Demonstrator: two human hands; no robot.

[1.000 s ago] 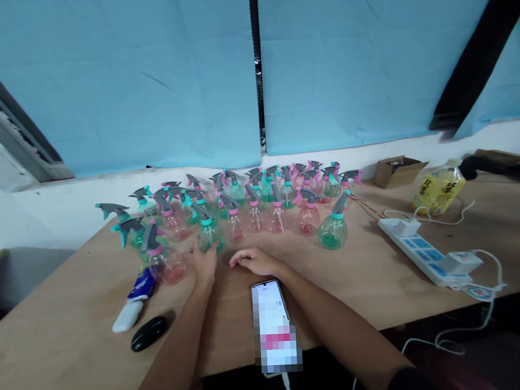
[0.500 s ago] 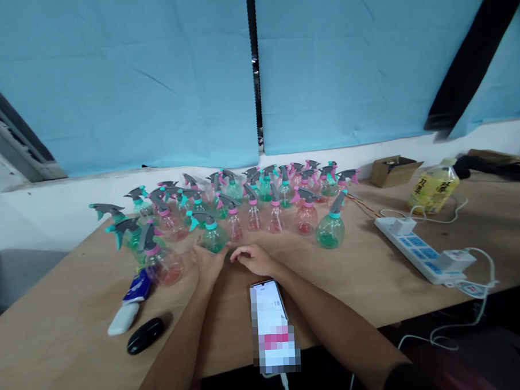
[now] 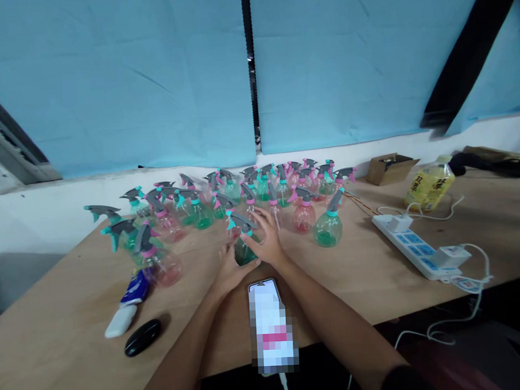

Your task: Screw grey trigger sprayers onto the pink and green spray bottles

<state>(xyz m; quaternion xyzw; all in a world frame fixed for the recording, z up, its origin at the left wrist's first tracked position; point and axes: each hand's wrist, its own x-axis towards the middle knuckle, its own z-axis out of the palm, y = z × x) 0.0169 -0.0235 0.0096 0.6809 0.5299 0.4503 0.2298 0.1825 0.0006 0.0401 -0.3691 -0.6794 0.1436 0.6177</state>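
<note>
A green spray bottle [image 3: 244, 254] with a grey and teal trigger head stands upright in front of me, between both hands. My left hand [image 3: 232, 272] is curved around the lower left of its body, thumb across the front. From the right, my right hand [image 3: 268, 240] reaches round the bottle near its neck, thumb at the collar and fingers behind the head. Close behind are pink spray bottles, one of them [image 3: 304, 217] to the right. Another pink spray bottle [image 3: 162, 269] is left of my hands, and a green one [image 3: 329, 229] stands to the right.
Several more pink and green spray bottles crowd the table's back. A phone [image 3: 271, 309] lies before me on a cable. At left are a blue packet [image 3: 135, 288], a white case [image 3: 120, 322] and a black case [image 3: 143, 337]. A power strip [image 3: 411, 247], yellow-labelled bottle [image 3: 429, 184] and cardboard box [image 3: 390, 169] are at right.
The green spray bottle has moved right and nearer to me with my left hand. My right hand has risen from the table and closed on the bottle near its neck.
</note>
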